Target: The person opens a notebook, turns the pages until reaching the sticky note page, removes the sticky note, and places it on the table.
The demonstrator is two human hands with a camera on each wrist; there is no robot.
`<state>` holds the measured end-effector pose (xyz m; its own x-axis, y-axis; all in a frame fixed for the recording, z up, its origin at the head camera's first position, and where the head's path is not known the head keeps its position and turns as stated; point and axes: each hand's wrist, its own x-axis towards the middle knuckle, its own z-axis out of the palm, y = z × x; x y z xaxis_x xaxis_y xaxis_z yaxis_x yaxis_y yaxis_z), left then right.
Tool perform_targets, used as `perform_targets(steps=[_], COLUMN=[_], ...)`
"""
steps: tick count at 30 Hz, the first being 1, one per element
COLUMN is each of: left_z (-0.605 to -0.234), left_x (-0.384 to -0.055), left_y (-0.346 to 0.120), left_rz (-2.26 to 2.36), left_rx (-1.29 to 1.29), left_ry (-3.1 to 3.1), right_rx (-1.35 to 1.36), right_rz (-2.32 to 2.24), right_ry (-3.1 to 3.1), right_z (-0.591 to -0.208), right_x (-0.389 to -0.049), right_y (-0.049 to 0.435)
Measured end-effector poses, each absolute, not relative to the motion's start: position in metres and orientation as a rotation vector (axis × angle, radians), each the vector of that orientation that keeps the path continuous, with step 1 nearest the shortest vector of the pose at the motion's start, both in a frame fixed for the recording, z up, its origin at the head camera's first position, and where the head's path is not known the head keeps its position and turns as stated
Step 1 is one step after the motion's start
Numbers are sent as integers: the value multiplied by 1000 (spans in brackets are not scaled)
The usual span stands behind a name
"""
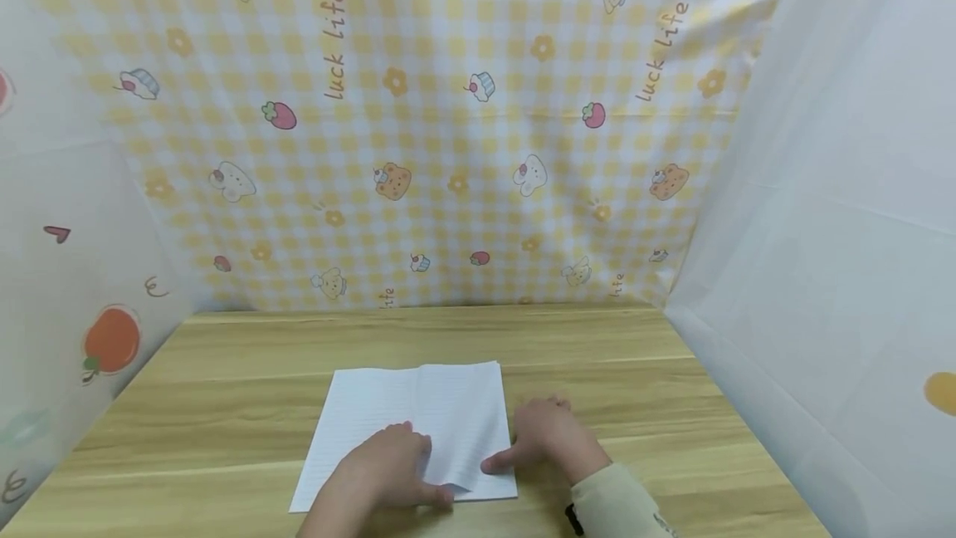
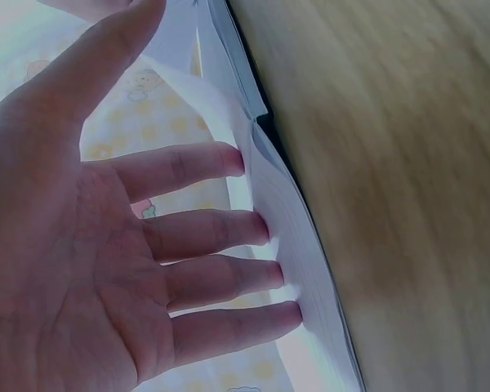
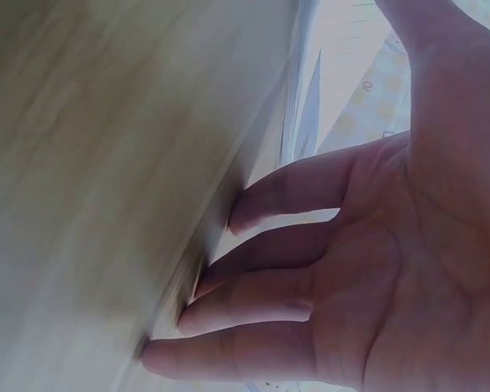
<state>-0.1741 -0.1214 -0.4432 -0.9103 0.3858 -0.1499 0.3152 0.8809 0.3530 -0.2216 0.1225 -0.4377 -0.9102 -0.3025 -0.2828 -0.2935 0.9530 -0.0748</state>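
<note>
Resting w/ fingers straight, a bare left hand (image 1: 388,465) touches the pages of an open white paper notebook w/ faint ruled lines (image 1: 362,405), thumb by its near edge; no grip. The bare right hand (image 1: 548,437), w/ a beige cloth sleeve (image 1: 618,501), is also uncurled: fingertips on the pale wood-grain tabletop (image 1: 597,355) under the notebook, thumb at its R edge. Btwn the hands, one white ruled leaf (image 1: 459,418) bows up. Beyond: a yellow-and-white checked cloth w/ cartoon prints (image 1: 448,139). Risk: pressing on that bow could crease the leaf; an uneven sideways push could prob. skid the notebook.
</note>
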Motion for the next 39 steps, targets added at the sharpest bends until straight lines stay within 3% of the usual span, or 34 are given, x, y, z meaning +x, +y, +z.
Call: perform_targets(steps=[14,20,25,29,39], left_z=[-444,-440,-438,-440,-454], left_x=[-180,-179,-172,-166,-163], left_y=[-126,-134,-134,-132,-126], left_rz=[440,564,21,-224,216], left_rx=[594,488,634,733,469], left_ry=[2856,2953,3322,3257,2948], right_rx=[-511,-517,-534,-529,-504], right_rz=[-32,-35,-18,-15,5], right_ry=[2818,2816,2811,2808,2809], right_z=[-442,-445,-447,-453,-443], right_x=[-226,-226,-227,-231,-223], right_y=[129,131,130,131,127])
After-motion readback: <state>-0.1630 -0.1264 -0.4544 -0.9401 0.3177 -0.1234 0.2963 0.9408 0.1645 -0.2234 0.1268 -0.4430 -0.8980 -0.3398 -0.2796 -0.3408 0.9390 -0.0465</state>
